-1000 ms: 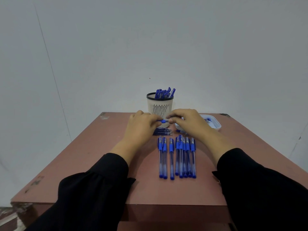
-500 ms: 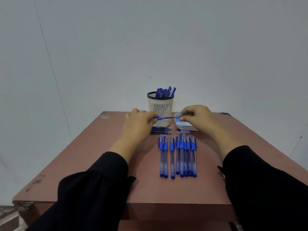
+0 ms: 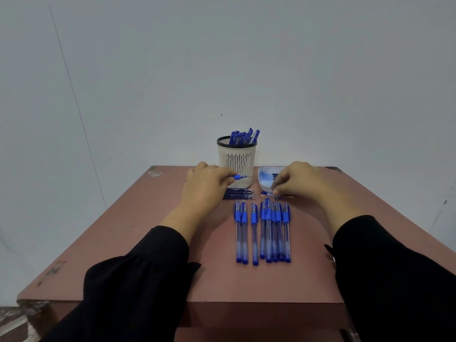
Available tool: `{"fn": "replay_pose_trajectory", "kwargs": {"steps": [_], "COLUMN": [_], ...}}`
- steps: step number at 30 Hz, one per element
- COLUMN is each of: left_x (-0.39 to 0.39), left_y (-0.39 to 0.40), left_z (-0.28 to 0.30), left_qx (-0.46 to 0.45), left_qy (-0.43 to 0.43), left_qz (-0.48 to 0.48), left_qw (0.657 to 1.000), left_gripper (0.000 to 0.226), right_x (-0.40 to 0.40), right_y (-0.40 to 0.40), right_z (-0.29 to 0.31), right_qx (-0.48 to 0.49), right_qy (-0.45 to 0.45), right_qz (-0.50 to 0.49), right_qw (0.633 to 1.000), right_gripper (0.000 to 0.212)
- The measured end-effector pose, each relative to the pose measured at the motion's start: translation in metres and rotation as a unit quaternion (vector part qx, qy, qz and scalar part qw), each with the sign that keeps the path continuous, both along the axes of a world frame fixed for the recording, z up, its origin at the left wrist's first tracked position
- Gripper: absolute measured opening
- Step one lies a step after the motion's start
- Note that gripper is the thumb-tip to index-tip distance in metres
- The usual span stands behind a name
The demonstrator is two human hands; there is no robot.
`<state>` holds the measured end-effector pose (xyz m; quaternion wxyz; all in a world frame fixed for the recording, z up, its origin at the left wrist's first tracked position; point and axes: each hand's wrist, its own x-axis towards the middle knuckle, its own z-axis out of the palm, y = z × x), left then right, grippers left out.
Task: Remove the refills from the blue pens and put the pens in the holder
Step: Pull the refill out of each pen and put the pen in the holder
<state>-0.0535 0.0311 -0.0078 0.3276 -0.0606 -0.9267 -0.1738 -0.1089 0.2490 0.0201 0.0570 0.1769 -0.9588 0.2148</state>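
My left hand (image 3: 209,186) grips a blue pen (image 3: 240,176) in front of the holder; only its blue grip and thin point show, pointing right. My right hand (image 3: 298,181) is lowered to the table just in front of the tray, its fingertips pinching a small pen part (image 3: 274,193) that is mostly hidden. The white slotted holder (image 3: 237,160) stands at the back with several blue pens (image 3: 244,136) in it. Several bare refills (image 3: 239,194) lie side by side before the holder. A row of several capped blue pens (image 3: 262,230) lies between my forearms.
A small white-and-blue tray (image 3: 265,180) sits right of the holder, partly behind my right hand. The reddish-brown table (image 3: 138,243) ends at a front edge near my sleeves. A plain grey wall stands close behind the table.
The hands have drawn apart. My right hand dropped from the pen's end to the table in front of the tray, while my left hand kept the pen near the holder.
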Motion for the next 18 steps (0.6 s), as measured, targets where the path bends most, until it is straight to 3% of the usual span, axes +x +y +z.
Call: {"fn": "replay_pose_trajectory", "kwargs": {"steps": [6,9,13,18], "left_x": [0.001,0.001,0.000,-0.001], "left_y": [0.000,0.000,0.000,0.001], "left_z": [0.001,0.001,0.001,0.000], "left_qx": [-0.003,0.006,0.016,0.011], "left_qy": [-0.005,0.001,0.016,0.024], "left_qz": [0.000,0.000,0.002,-0.002], "left_qw": [1.000,1.000,1.000,1.000], "left_gripper": [0.025,0.024,0.025,0.024], "right_x": [0.011,0.010,0.013,0.019], "right_y": [-0.005,-0.012,-0.025,-0.031], "right_z": [0.001,0.000,0.002,0.001], "right_qx": [0.036,-0.118,-0.353,-0.438], "right_qy": [0.005,0.006,-0.042,-0.108], "right_qz": [0.003,0.012,0.021,0.028], "right_qw": [0.999,0.993,0.934,0.892], "right_gripper": [0.004,0.004,0.010,0.011]}}
